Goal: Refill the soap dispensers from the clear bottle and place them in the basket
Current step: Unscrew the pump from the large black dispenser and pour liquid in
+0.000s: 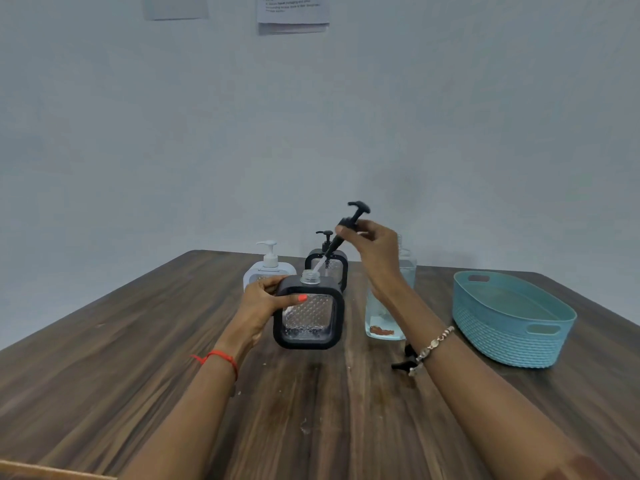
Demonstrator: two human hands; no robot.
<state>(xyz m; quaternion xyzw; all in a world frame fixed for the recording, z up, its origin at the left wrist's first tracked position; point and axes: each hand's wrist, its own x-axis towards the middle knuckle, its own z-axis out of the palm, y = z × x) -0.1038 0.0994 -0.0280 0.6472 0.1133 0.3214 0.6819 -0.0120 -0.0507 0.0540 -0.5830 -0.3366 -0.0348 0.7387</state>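
Observation:
A black-framed clear dispenser point(308, 317) stands on the wooden table point(138, 375) with its neck uncovered. My left hand point(266, 299) grips its upper left corner. My right hand point(375, 251) holds its black pump head point(349, 223) tilted above the neck, the tube's tip at the opening. The clear bottle point(384, 317) stands just right of the dispenser, partly hidden behind my right forearm. Behind stand a white dispenser point(268, 268) and a second black dispenser point(327, 261), both with pumps on. The teal basket point(512, 320) sits at the right.
A small black cap or pump part point(403, 362) lies on the table under my right wrist. The wall rises close behind the table's far edge. Papers point(292, 12) hang on the wall.

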